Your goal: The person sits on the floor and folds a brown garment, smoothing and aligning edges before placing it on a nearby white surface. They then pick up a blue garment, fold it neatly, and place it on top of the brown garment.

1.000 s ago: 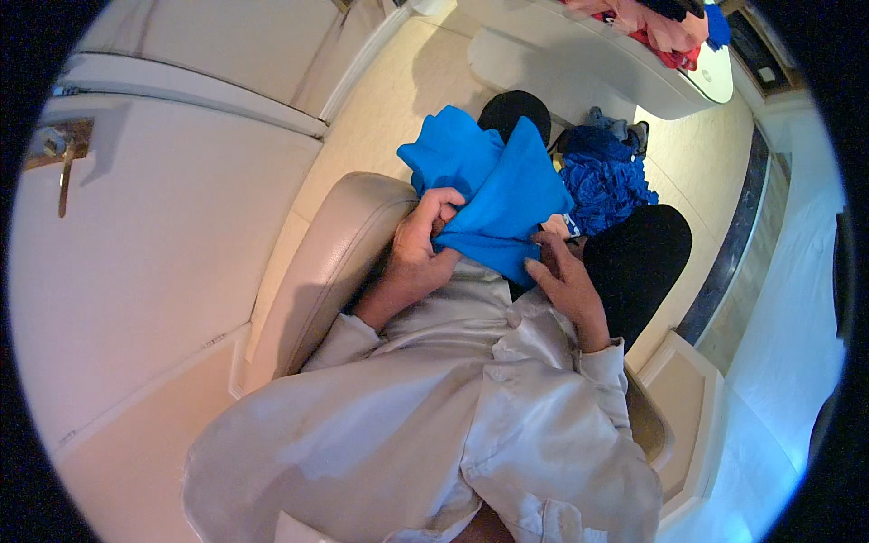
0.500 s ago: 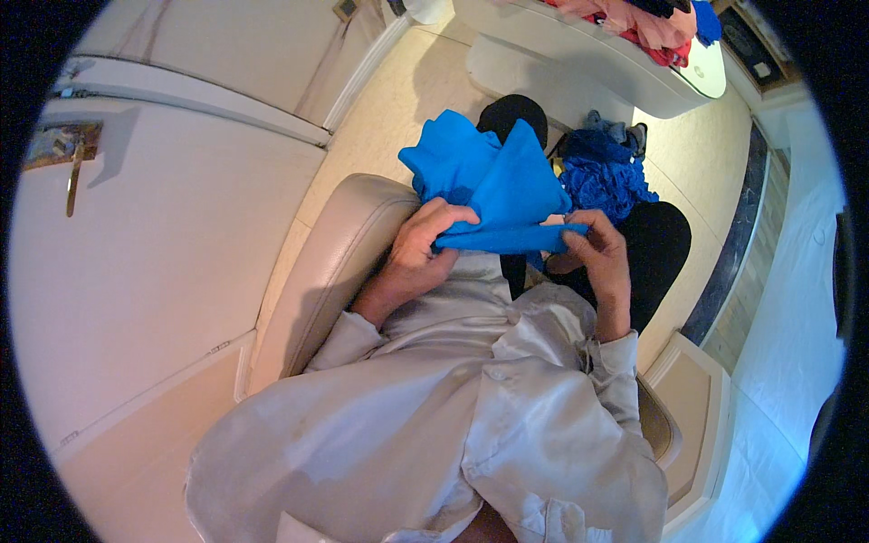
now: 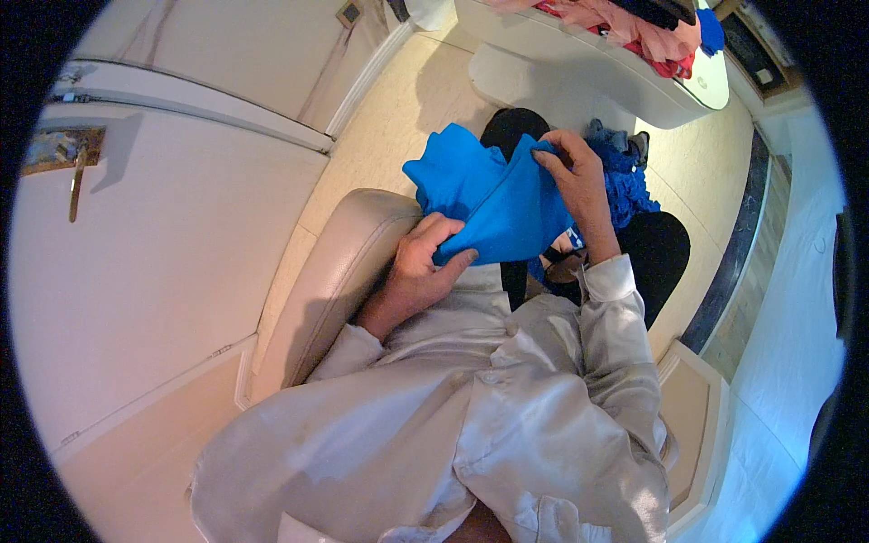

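A bright blue piece of fabric (image 3: 511,217), probably a garment, is spread over my knees and partly folded; its exact kind cannot be made out. My left hand (image 3: 421,271) holds its near left edge, thumb lying along the bottom and fingers bent against the cloth. At the far right corner, my right hand (image 3: 577,176) pinches the fabric between thumb and fingertips. Beyond the right hand, a crumpled dark blue cloth (image 3: 631,197) lies low near the floor, partly covered by my wrist.
A beige padded armrest (image 3: 353,262) stands at my left, beside a white door (image 3: 163,235) with a handle. Ahead is a white rounded surface (image 3: 615,77) with pink and red clothes (image 3: 652,41) heaped on it. My dark-clad knee (image 3: 656,253) is at the right.
My right hand has moved up and away from the near edge to the far corner of the blue fabric. The near fold has opened out; my left hand has hardly moved.
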Demonstrator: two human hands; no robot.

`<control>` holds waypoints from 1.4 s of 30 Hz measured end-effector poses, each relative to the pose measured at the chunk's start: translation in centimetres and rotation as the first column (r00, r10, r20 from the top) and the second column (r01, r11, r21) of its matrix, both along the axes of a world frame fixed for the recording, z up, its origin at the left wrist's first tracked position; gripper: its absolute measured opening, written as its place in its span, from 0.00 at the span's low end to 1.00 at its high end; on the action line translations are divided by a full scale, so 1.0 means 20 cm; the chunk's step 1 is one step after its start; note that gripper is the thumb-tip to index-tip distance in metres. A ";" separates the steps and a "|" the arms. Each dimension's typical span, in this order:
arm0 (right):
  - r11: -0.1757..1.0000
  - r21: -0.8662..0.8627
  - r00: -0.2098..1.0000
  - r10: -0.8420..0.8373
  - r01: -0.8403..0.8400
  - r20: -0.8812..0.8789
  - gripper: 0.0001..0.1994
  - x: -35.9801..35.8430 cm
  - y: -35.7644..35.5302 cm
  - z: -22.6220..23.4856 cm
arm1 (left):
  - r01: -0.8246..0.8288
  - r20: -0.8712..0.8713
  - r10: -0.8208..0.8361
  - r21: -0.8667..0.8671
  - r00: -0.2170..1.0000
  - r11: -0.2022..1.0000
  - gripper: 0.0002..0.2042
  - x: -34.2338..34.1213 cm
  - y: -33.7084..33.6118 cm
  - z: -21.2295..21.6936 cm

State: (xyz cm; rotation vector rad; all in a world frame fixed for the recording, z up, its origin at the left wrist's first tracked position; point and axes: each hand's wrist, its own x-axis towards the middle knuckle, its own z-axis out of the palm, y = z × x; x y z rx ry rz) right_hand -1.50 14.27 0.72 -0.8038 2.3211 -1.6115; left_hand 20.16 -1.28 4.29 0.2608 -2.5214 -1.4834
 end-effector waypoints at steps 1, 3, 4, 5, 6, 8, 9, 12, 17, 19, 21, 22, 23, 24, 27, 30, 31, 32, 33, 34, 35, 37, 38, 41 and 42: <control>1.000 0.020 1.000 0.005 -0.006 0.011 0.09 -0.01 -0.01 -0.03 | -0.009 0.004 0.009 -0.006 1.000 1.000 0.12 0.00 0.00 0.01; 0.998 0.069 1.000 -0.006 0.007 -0.021 0.10 -0.03 -0.01 -0.05 | -0.017 0.019 0.017 -0.003 1.000 1.000 0.12 0.00 0.00 0.01; 0.996 0.093 0.999 -0.011 0.014 -0.037 0.10 -0.03 -0.02 -0.05 | -0.020 0.026 0.020 -0.002 0.999 1.000 0.12 -0.01 0.00 0.01; 0.997 0.071 0.995 0.000 0.006 -0.096 0.10 -0.03 -0.02 -0.07 | -0.024 0.017 0.024 0.003 1.000 1.000 0.12 -0.01 0.00 0.00; 0.999 0.050 0.988 0.010 -0.003 -0.154 0.10 -0.04 -0.03 -0.09 | -0.028 0.007 0.028 0.009 1.000 1.000 0.12 -0.01 0.00 0.00; 0.997 0.077 0.959 0.033 -0.012 -0.281 0.10 -0.04 -0.04 -0.11 | -0.035 -0.002 0.035 0.017 0.999 0.999 0.12 -0.01 0.00 -0.02; 0.992 0.123 0.936 0.051 -0.008 -0.348 0.10 -0.03 -0.05 -0.12 | -0.037 -0.002 0.037 0.020 0.999 0.999 0.12 0.00 0.01 -0.02; 0.967 0.253 0.925 0.067 0.033 -0.375 0.11 0.02 -0.07 -0.10 | -0.044 -0.031 0.045 0.003 0.999 0.999 0.12 -0.01 0.01 -0.04; 0.946 0.323 0.953 0.065 0.035 -0.295 0.11 0.03 -0.09 -0.10 | -0.040 -0.033 0.039 -0.017 0.999 0.999 0.12 -0.01 0.00 -0.03; 0.956 0.294 0.962 0.059 0.022 -0.266 0.11 0.02 -0.08 -0.10 | -0.029 -0.032 0.029 -0.004 0.999 1.000 0.13 -0.01 0.00 -0.03; 0.981 0.184 0.954 -0.008 0.066 -0.299 0.10 0.01 -0.04 -0.12 | -0.028 -0.041 0.028 -0.002 0.999 1.000 0.13 -0.01 0.00 -0.04; 0.988 0.128 0.949 -0.044 0.088 -0.313 0.09 0.01 -0.02 -0.12 | -0.026 -0.046 0.026 -0.001 0.999 1.000 0.13 -0.02 0.00 -0.04; 0.991 0.089 0.959 -0.070 0.098 -0.276 0.09 0.02 0.00 -0.09 | -0.031 -0.052 0.031 0.002 0.998 1.000 0.13 -0.01 0.00 -0.04; 0.993 0.049 0.967 -0.093 0.108 -0.238 0.08 0.03 0.03 -0.03 | -0.038 -0.060 0.038 0.005 0.997 0.999 0.12 -0.01 0.01 -0.04; 0.985 -0.022 0.954 -0.174 0.174 -0.245 0.07 0.07 0.12 0.16 | -0.043 -0.067 0.043 -0.002 0.997 0.999 0.12 -0.02 0.02 -0.03; 0.967 -0.093 0.914 -0.255 0.238 -0.314 0.06 0.14 0.20 0.30 | -0.063 -0.035 0.063 -0.002 0.997 0.998 0.11 -0.04 0.03 0.00; 0.960 -0.120 0.898 -0.278 0.252 -0.341 0.06 0.15 0.23 0.32 | -0.073 -0.018 0.073 0.002 0.997 0.997 0.11 -0.05 0.04 0.01; 0.951 -0.147 0.878 -0.307 0.271 -0.368 0.06 0.16 0.26 0.34 | -0.083 -0.042 0.083 -0.008 0.996 0.997 0.11 -0.06 0.04 0.03; 0.941 -0.171 0.859 -0.337 0.292 -0.386 0.07 0.16 0.28 0.34 | -0.094 -0.067 0.093 -0.018 0.993 0.995 0.11 -0.08 0.04 0.04; 0.930 -0.196 0.839 -0.366 0.311 -0.403 0.07 0.16 0.30 0.35 | -0.106 -0.091 0.103 -0.027 0.991 0.994 0.11 -0.10 0.04 0.06; 0.918 -0.218 0.815 -0.395 0.331 -0.424 0.08 0.17 0.33 0.36 | -0.110 -0.134 0.103 -0.048 0.986 0.993 0.10 -0.13 0.05 0.08; 0.897 -0.265 0.793 -0.437 0.353 -0.424 0.08 0.18 0.36 0.41 | -0.123 -0.221 0.101 -0.088 0.970 0.988 0.10 -0.19 0.05 0.12; 0.885 -0.300 0.785 -0.457 0.355 -0.419 0.08 0.17 0.39 0.42 | -0.150 -0.272 0.109 -0.132 0.956 0.980 0.09 -0.24 0.06 0.17; 0.832 -0.416 0.800 -0.511 0.368 -0.313 0.08 0.18 0.44 0.46 | -0.172 -0.409 0.109 -0.122 0.906 0.978 0.08 -0.34 0.07 0.25; 0.810 -0.447 0.814 -0.523 0.381 -0.254 0.08 0.18 0.46 0.47 | -0.172 -0.446 0.100 -0.125 0.890 0.977 0.08 -0.39 0.08 0.28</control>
